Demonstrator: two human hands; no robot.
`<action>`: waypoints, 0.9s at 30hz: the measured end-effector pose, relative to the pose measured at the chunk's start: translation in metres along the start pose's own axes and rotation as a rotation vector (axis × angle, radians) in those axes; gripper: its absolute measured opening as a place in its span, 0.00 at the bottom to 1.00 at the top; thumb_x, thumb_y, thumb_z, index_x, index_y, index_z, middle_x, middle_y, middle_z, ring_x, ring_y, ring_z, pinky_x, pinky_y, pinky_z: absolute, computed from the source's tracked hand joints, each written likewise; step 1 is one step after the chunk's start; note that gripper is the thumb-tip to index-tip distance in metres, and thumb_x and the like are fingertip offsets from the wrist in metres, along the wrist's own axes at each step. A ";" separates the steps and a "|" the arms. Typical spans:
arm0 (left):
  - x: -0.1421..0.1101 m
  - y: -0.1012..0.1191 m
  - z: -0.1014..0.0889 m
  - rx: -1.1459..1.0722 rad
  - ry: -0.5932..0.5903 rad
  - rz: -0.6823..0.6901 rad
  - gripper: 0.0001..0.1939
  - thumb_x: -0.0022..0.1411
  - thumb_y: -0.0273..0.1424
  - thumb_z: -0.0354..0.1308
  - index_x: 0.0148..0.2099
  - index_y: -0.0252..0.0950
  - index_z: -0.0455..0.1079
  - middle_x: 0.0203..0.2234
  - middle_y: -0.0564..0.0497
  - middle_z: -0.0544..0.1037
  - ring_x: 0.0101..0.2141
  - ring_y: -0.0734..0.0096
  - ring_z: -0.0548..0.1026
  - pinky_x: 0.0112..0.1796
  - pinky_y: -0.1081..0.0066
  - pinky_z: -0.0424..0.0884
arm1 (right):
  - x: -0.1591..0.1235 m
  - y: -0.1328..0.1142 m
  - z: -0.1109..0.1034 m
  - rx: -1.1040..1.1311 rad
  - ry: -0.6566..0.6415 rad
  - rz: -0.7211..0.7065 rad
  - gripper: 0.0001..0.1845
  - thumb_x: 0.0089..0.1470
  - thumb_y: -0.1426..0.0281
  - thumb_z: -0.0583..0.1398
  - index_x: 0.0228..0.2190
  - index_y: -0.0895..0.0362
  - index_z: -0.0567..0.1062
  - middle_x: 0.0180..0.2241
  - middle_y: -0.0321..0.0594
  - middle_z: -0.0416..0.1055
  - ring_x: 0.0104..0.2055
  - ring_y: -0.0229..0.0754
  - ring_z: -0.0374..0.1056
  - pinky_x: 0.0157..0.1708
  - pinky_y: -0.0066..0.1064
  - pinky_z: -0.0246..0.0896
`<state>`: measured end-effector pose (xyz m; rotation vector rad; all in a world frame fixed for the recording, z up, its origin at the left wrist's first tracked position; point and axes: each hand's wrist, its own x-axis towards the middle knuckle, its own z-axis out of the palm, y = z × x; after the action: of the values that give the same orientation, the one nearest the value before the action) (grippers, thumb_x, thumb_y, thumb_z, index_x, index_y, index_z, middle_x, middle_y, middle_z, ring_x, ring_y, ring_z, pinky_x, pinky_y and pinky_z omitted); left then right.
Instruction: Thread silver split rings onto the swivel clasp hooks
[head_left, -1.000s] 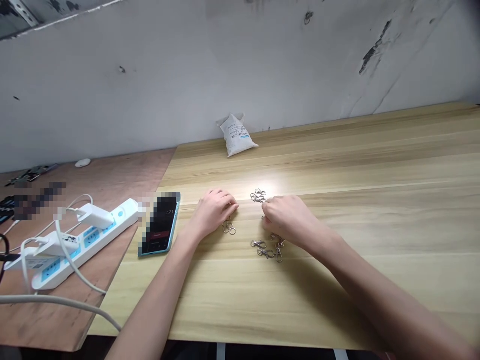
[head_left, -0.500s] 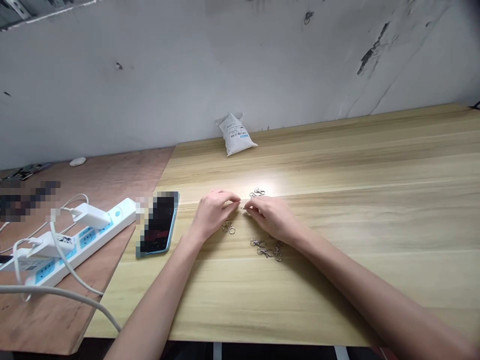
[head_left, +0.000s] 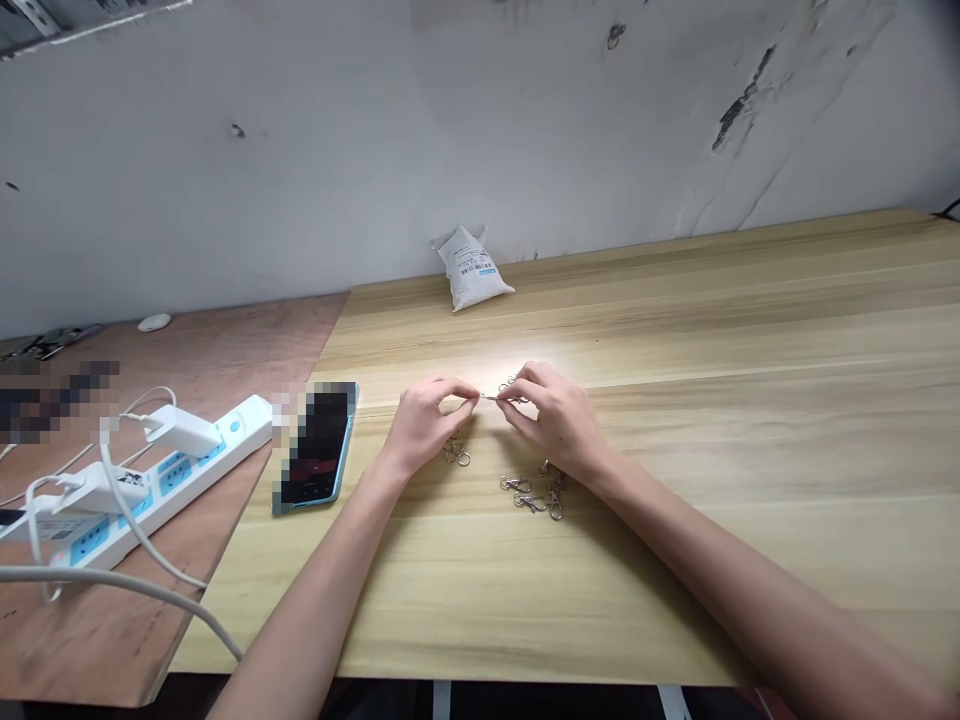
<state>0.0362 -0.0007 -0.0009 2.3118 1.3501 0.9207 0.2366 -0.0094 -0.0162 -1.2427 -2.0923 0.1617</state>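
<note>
My left hand (head_left: 431,420) and my right hand (head_left: 555,418) meet above the light wooden table (head_left: 675,560), their fingertips pinching a small thin metal piece (head_left: 489,398) from either side. Its exact shape is too small to tell. Just below my left hand lie a few split key rings (head_left: 455,453). A small cluster of metal rings (head_left: 510,384) sits partly hidden behind my right fingers. Under my right hand is a tangle of swivel lobster clasps (head_left: 534,496).
A black phone with a blue edge (head_left: 319,450), partly pixelated, lies left of my left hand. Farther left, a white power strip (head_left: 165,480) with chargers and cables rests on a plywood board (head_left: 225,345). A white sealed bag (head_left: 472,268) stands against the wall.
My right hand has moved left and up, off the clasps. My fingertips now meet on the small metal piece, and my hands are raised a little. The view has shifted slightly.
</note>
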 end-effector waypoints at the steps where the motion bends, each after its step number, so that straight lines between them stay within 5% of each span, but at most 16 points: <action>1: 0.000 0.000 0.000 -0.018 -0.002 -0.001 0.04 0.61 0.28 0.60 0.38 0.40 0.77 0.36 0.53 0.82 0.39 0.66 0.78 0.43 0.65 0.72 | 0.000 0.001 -0.001 -0.020 0.023 -0.017 0.09 0.59 0.70 0.58 0.31 0.56 0.78 0.34 0.41 0.72 0.36 0.40 0.66 0.32 0.29 0.55; 5: 0.001 -0.001 -0.001 -0.081 0.005 0.016 0.02 0.60 0.29 0.62 0.36 0.40 0.77 0.42 0.51 0.81 0.47 0.63 0.74 0.48 0.60 0.71 | 0.001 0.004 -0.001 -0.098 0.105 -0.085 0.09 0.59 0.69 0.59 0.30 0.54 0.79 0.47 0.46 0.72 0.50 0.49 0.65 0.45 0.39 0.57; 10: 0.003 0.000 -0.001 -0.083 0.026 0.037 0.00 0.58 0.30 0.65 0.34 0.40 0.77 0.47 0.49 0.78 0.53 0.60 0.70 0.54 0.53 0.66 | 0.001 0.006 0.000 -0.093 0.141 -0.101 0.10 0.59 0.67 0.60 0.28 0.52 0.80 0.60 0.44 0.63 0.65 0.54 0.51 0.55 0.47 0.51; 21: 0.003 -0.002 0.001 -0.069 0.037 -0.019 0.07 0.56 0.34 0.66 0.38 0.40 0.74 0.54 0.48 0.73 0.59 0.58 0.63 0.59 0.49 0.60 | 0.001 0.009 0.003 0.029 0.085 -0.106 0.08 0.59 0.66 0.60 0.33 0.48 0.81 0.61 0.42 0.62 0.66 0.54 0.50 0.56 0.51 0.52; 24: 0.003 -0.002 -0.001 -0.117 -0.014 -0.096 0.13 0.54 0.35 0.67 0.43 0.41 0.75 0.55 0.47 0.72 0.59 0.57 0.63 0.59 0.48 0.59 | 0.000 0.010 0.003 0.054 0.090 -0.117 0.09 0.60 0.66 0.60 0.34 0.48 0.81 0.60 0.42 0.63 0.66 0.52 0.51 0.57 0.50 0.53; 27: 0.004 -0.001 -0.003 -0.174 -0.091 -0.137 0.08 0.55 0.36 0.67 0.38 0.43 0.78 0.56 0.48 0.72 0.60 0.56 0.63 0.60 0.47 0.58 | 0.000 0.010 0.002 0.054 0.087 -0.136 0.09 0.60 0.66 0.59 0.34 0.48 0.81 0.60 0.43 0.62 0.66 0.51 0.50 0.57 0.49 0.52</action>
<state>0.0348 0.0033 0.0021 2.0787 1.3172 0.8440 0.2426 -0.0034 -0.0219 -1.0528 -2.0754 0.1008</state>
